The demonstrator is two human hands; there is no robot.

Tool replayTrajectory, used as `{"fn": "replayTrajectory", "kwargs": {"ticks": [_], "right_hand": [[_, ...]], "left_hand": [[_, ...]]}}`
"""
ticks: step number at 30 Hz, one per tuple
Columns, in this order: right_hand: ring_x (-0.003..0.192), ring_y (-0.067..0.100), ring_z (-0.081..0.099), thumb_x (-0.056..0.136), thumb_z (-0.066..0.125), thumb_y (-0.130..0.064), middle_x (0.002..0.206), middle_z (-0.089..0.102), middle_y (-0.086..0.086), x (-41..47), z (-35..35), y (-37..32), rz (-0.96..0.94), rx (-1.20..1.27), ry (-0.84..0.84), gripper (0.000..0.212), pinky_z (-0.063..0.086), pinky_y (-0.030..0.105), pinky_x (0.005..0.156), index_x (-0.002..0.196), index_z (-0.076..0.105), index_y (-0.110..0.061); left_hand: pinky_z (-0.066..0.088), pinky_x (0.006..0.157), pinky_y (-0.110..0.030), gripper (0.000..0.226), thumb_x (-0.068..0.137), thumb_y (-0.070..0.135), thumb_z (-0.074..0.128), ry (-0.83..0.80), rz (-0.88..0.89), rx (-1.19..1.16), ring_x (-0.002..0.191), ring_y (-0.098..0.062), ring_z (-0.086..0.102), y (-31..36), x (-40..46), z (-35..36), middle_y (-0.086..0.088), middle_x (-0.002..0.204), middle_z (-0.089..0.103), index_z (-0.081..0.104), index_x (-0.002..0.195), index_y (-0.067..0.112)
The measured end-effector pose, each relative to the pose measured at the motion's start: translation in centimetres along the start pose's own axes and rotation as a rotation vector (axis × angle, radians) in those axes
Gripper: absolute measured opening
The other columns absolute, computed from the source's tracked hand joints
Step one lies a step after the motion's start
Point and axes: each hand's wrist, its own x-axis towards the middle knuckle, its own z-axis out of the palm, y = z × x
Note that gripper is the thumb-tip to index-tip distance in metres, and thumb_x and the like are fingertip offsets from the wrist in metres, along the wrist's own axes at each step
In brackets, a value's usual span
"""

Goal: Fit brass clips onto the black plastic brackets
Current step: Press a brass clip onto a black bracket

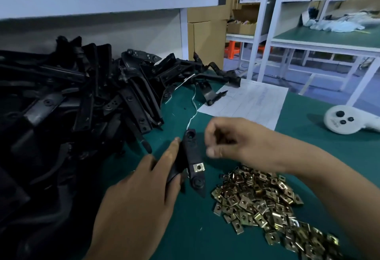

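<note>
No brand or label reads clearly: the sheet of paper [244,101] at the far side of the green mat [185,229] carries faint ruled lines and writing too blurred to make out, and the white controller [347,121] to the right bears small dark print beside its black buttons, also unreadable. The left hand [141,194] grasps a long, flat black plastic bracket [192,157], matte, with a round hole at its far end and a round boss near its pointed near end. One square brass clip [198,167], shiny with a centre hole, sits on the bracket just above that boss. The right hand [230,140] hovers just right of the bracket, fingers curled inward; motion blur hides whether it holds anything. Below it lies a loose pile of brass clips [265,204], glinting and folded. A tangled heap of black brackets [82,95] fills the left of the mat
</note>
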Motion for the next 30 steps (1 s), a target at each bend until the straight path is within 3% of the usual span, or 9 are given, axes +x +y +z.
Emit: {"fn": "replayTrajectory", "kwargs": {"ticks": [2, 4, 10, 15, 24, 27, 30], "right_hand": [[0.084, 0.019, 0.06, 0.097, 0.07, -0.016, 0.091, 0.062, 0.011, 0.2, -0.2, 0.2, -0.028, 0.227, 0.156, 0.011, 0.05, 0.029, 0.079, 0.108, 0.072, -0.02], [0.08, 0.014, 0.061, 0.097, 0.068, -0.01, 0.087, 0.061, 0.011, 0.3, -0.1, 0.3, -0.045, 0.419, 0.252, 0.013, 0.053, 0.023, 0.076, 0.108, 0.075, -0.011], [0.095, 0.03, 0.077, 0.088, 0.067, 0.002, 0.093, 0.074, 0.019, 0.7, 1.3, -1.0, -0.04, 0.98, 0.236, 0.014, 0.062, 0.027, 0.078, 0.102, 0.066, 0.003], [0.085, 0.028, 0.078, 0.088, 0.072, -0.004, 0.087, 0.076, 0.016, 0.7, 2.8, -1.8, -0.018, 0.895, 0.126, 0.013, 0.063, 0.031, 0.073, 0.099, 0.066, -0.003], [0.077, 0.027, 0.079, 0.082, 0.077, -0.006, 0.085, 0.077, 0.019, 0.5, 2.4, -2.1, 0.01, 0.88, 0.126, 0.014, 0.063, 0.03, 0.066, 0.095, 0.073, -0.006], [0.08, 0.03, 0.079, 0.08, 0.079, -0.007, 0.088, 0.076, 0.025, 0.3, 2.0, -2.2, 0.028, 0.827, 0.104, 0.014, 0.064, 0.031, 0.066, 0.092, 0.073, -0.007], [0.083, 0.035, 0.078, 0.077, 0.081, -0.008, 0.091, 0.075, 0.03, 0.0, 1.6, -2.3, 0.029, 0.759, 0.092, 0.02, 0.064, 0.032, 0.066, 0.094, 0.071, -0.003]], "left_hand": [[0.03, 0.035, -0.014, 0.065, 0.093, 0.053, 0.043, -0.01, -0.027, 0.005, 0.046, -0.003, 0.046, -0.1, 0.0, -0.1, 0.016, 0.085, 0.055, 0.038, 0.157, 0.04], [0.036, 0.035, -0.018, 0.065, 0.094, 0.055, 0.042, 0.001, -0.049, -0.004, 0.049, -0.004, 0.052, -0.1, -0.1, -0.2, 0.017, 0.083, 0.053, 0.033, 0.158, 0.043], [0.045, 0.036, -0.028, 0.069, 0.096, 0.058, 0.041, 0.052, -0.134, -0.091, 0.049, -0.005, 0.051, -0.1, -0.3, -0.6, 0.015, 0.085, 0.05, 0.019, 0.161, 0.05], [0.046, 0.039, -0.027, 0.069, 0.096, 0.06, 0.044, 0.06, -0.182, -0.114, 0.048, -0.001, 0.045, 0.0, -0.4, -0.7, 0.015, 0.08, 0.042, 0.017, 0.159, 0.052], [0.04, 0.039, -0.022, 0.069, 0.098, 0.059, 0.035, 0.015, -0.131, -0.079, 0.05, -0.004, 0.043, -0.2, -0.6, -0.8, 0.015, 0.087, 0.044, 0.012, 0.162, 0.049], [0.034, 0.039, -0.018, 0.069, 0.098, 0.056, 0.043, 0.002, -0.112, -0.069, 0.049, -0.004, 0.038, -0.1, -0.7, -0.9, 0.015, 0.088, 0.045, 0.02, 0.162, 0.044], [0.038, 0.038, -0.022, 0.071, 0.097, 0.055, 0.048, -0.008, -0.096, -0.066, 0.05, -0.004, 0.04, -0.1, -0.7, -0.8, 0.014, 0.087, 0.042, 0.021, 0.162, 0.044]]}}
